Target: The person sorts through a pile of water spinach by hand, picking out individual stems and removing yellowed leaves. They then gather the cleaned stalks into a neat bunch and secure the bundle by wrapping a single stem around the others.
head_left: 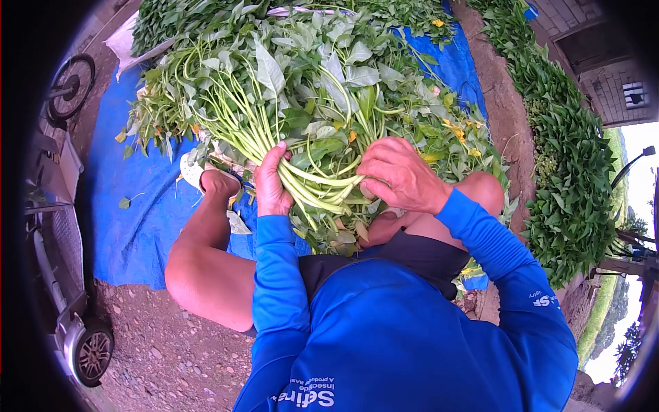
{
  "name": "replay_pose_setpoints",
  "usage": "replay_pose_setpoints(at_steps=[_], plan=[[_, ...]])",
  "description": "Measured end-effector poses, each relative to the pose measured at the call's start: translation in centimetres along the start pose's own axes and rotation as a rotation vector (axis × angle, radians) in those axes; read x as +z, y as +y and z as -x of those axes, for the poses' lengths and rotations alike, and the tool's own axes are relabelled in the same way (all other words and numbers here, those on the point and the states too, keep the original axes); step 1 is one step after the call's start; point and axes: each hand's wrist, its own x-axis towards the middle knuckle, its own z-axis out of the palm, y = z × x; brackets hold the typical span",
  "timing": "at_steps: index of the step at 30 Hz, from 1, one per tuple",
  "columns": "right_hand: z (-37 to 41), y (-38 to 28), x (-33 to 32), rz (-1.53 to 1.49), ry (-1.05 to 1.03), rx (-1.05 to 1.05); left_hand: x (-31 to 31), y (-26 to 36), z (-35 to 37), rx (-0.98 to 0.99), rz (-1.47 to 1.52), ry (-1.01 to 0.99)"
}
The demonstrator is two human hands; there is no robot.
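My left hand (pixel 272 182) is wrapped round a bunch of water spinach stems (pixel 240 127), its thumb lying over them. The long pale green stems run up and left to arrow-shaped leaves, and their cut ends fan out to the right of this hand. My right hand (pixel 405 175) is closed, with curled fingers at the end of a few of these stems; the fingertips are partly hidden. Under and beyond both hands spreads a large loose heap of water spinach (pixel 329 75), with some yellow leaves in it.
A blue tarp (pixel 137 226) lies under the heap, with gravelly ground (pixel 158 336) in front. My bent legs frame the work. More leafy greens (pixel 566 165) are piled along the right. At the left are a vehicle wheel (pixel 93 351) and a bicycle-like wheel (pixel 71 87).
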Motion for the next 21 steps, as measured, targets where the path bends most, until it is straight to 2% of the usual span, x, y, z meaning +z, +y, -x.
replay_pose_setpoints(at_steps=[2,5,8,11,14,15,18,21], plan=[[-0.8,-0.5,-0.9,0.129,0.063,-0.106,-0.1,-0.1,-0.3,-0.016,0.039,-0.013],[0.1,0.0,-0.2,0.040,-0.019,0.003,0.1,0.3,-0.4,-0.007,0.090,-0.019],[-0.1,-0.4,0.0,-0.209,-0.024,0.176,-0.3,0.6,-0.7,-0.016,0.131,-0.035],[-0.1,0.1,0.3,-0.103,-0.116,0.176,-0.2,1.0,-0.3,0.016,0.105,-0.037],[-0.4,0.4,1.4,-0.029,-0.050,0.103,0.1,1.2,0.5,0.029,0.047,-0.064],[-0.8,0.2,1.1,-0.030,-0.071,0.104,0.2,1.3,0.6,0.045,0.006,-0.063],[-1.9,-0.4,-1.0,-0.019,-0.328,0.196,0.2,1.4,0.8,0.061,-0.067,-0.074],[-2.2,-0.2,-2.5,0.102,-0.071,-0.130,0.7,1.7,1.0,0.073,-0.116,-0.067]])
